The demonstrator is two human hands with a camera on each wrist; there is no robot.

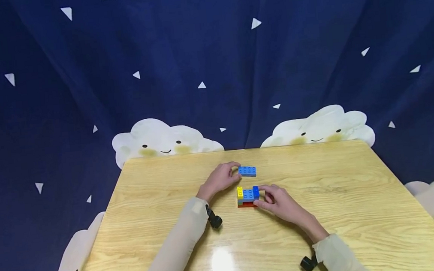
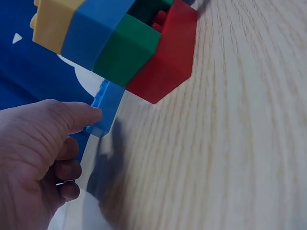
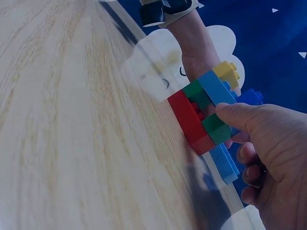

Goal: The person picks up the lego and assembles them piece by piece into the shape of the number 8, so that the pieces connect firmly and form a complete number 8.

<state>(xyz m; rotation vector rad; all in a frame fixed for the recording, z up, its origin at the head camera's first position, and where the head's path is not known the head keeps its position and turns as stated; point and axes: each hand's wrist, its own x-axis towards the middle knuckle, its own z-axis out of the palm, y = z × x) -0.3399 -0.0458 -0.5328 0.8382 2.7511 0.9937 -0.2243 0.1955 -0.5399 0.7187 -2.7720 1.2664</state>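
Note:
A small brick stack (image 1: 247, 196) stands on the wooden table (image 1: 337, 228), with a red base, green in the middle, and blue and yellow bricks on top. My right hand (image 1: 279, 203) grips its right end, thumb on the side (image 3: 230, 112) and fingers curled below. Just behind it lies a flat blue brick (image 1: 247, 171). My left hand (image 1: 221, 179) holds that brick's left end, and the thumb tip (image 2: 88, 115) touches the blue brick (image 2: 105, 108). The left wrist view shows the stack (image 2: 124, 43) close up, and the right wrist view shows its red base (image 3: 189, 120).
A dark blue curtain (image 1: 211, 67) with white clouds and triangles hangs behind the table. The far edge of the table (image 1: 241, 149) lies just beyond the blue brick. A black wrist camera (image 1: 214, 221) sits on the left forearm and another (image 1: 307, 264) on the right.

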